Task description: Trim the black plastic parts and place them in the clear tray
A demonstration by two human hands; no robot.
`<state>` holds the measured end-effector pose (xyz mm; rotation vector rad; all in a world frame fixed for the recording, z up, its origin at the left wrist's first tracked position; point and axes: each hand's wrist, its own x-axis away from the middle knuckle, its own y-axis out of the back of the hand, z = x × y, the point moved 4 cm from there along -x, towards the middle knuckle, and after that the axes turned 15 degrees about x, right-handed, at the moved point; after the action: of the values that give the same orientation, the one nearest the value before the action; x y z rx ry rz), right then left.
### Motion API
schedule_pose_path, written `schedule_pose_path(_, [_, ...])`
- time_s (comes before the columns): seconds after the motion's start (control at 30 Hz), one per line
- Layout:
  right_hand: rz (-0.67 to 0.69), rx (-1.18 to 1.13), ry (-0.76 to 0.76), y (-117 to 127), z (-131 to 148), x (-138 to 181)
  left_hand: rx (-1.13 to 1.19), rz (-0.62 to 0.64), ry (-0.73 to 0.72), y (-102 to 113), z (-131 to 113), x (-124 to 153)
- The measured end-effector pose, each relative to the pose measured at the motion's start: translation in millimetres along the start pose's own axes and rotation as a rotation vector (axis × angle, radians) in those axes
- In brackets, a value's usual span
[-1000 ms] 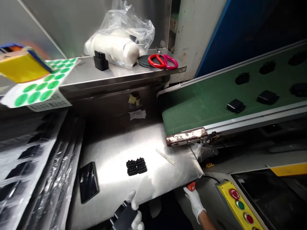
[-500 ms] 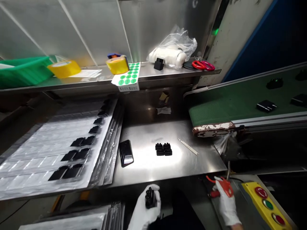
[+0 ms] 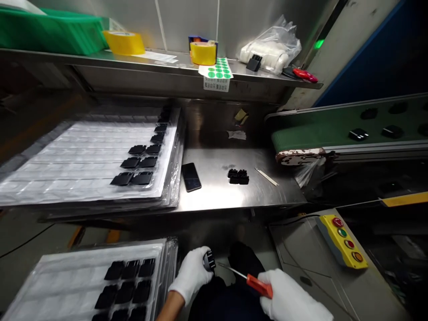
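Low in the view, below the near edge of the steel table, the left hand has its fingers closed around a small black part. The right hand grips the orange handle of a thin-bladed tool. The tool's long axis runs from that hand up and leftward, its metal tip just beside the part, seemingly touching it. The part thus lies left of the right hand. On the table, a phone lies near 1 cluster of black parts.
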<state>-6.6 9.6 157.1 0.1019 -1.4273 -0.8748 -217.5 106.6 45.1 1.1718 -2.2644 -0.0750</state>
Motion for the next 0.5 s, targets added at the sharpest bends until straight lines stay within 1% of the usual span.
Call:
schedule_pose_path(0.1, [0.087, 0.094, 0.009, 0, 25, 1, -0.072, -0.085, -0.042, 21, 15, 21])
schedule_pose_path(0.17, [0.074, 0.138, 0.058, -2, 41, -2, -0.104, -0.139, -0.046, 32, 21, 38])
schedule_pose_path(0.23, [0.042, 0.194, 0.138, -5, 55, -7, -0.123, -0.184, -0.026, 39, 24, 54])
schedule_pose_path(0.37, [0.003, 0.317, 0.274, -7, 72, -17, -0.13, -0.249, 0.033, 42, 31, 78])
schedule_pose_path(0.5, [0.0, 0.46, 0.325, -4, 81, -21, -0.115, -0.288, 0.1, 37, 40, 93])
